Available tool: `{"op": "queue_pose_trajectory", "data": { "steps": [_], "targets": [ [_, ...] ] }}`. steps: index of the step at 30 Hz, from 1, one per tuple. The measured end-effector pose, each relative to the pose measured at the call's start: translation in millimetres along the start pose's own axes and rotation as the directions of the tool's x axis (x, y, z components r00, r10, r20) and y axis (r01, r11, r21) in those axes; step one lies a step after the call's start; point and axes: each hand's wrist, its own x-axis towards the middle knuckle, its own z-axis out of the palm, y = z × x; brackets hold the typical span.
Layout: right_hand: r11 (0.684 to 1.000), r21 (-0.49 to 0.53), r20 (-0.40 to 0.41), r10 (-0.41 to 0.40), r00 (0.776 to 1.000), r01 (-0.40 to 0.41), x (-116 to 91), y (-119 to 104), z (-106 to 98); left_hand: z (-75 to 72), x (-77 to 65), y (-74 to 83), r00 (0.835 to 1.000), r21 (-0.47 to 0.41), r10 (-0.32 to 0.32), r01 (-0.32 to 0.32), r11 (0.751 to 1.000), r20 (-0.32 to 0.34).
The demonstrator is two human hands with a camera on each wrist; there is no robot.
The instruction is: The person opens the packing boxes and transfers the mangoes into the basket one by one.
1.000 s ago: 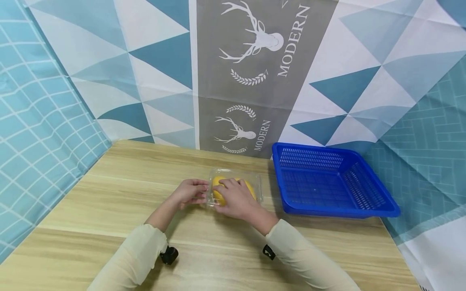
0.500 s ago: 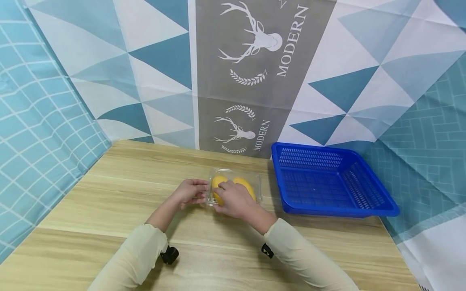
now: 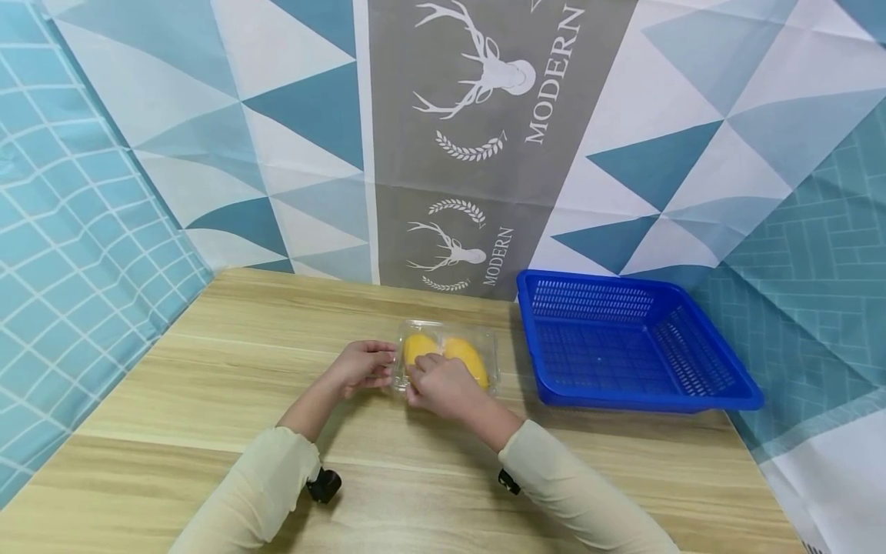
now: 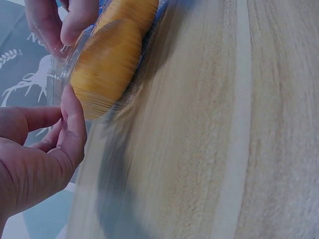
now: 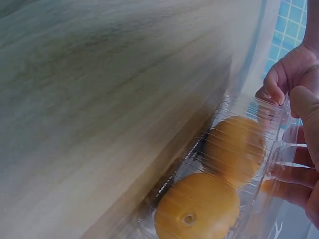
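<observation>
A clear plastic clamshell box [image 3: 484, 338] lies on the wooden table with its ribbed lid down over two mangoes [image 3: 469, 358]. My left hand [image 3: 363, 365] is at the box's left side, where thumb and fingertips pinch a corner of its rim in the left wrist view. Reaching over the near left part of the lid is my right hand [image 3: 446, 385]. Its thumb and fingers [image 5: 299, 174] come together on the rim close to the left hand. The right hand partly covers the left mango [image 3: 418, 346] in the head view.
A blue plastic basket [image 3: 602, 346] with slotted sides stands to the right of the box. Patterned cloths [image 3: 304, 154] hang behind and beside the table [image 3: 388, 485]. A small black device [image 3: 324, 486] is at the left sleeve.
My right hand's fingers have drawn in from across the lid to its near left edge, uncovering more of both mangoes. My left hand, the box and the basket stay put.
</observation>
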Motion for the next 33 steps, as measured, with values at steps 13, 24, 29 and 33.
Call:
{"op": "queue_pose_trajectory", "data": {
  "steps": [13, 24, 29, 33],
  "targets": [
    [1.000, -0.018, -0.191, 0.005, 0.981, -0.008, -6, 1, 10, 4.3, -2.9, 2.0, 1.000, -0.001, 0.009, -0.009, 1.000, 0.008],
    [0.998, 0.049, -0.139, 0.031, 0.990, -0.025, -12, 3, 5, 4.3, -4.3, 5.3, 1.000, -0.023, -0.025, 0.025, 0.999, 0.011],
    [0.996, 0.083, -0.027, 0.047, 0.999, -0.045, -14, 7, -1, 3.7, -4.9, 6.9, 1.000, -0.012, -0.020, 0.020, 1.000, 0.022],
    [0.986, 0.156, 0.095, 0.048, 0.994, -0.063, -21, 19, -13, 4.3, -5.2, 7.3, 0.999, -0.001, -0.001, 0.001, 1.000, 0.033]
  ]
}}
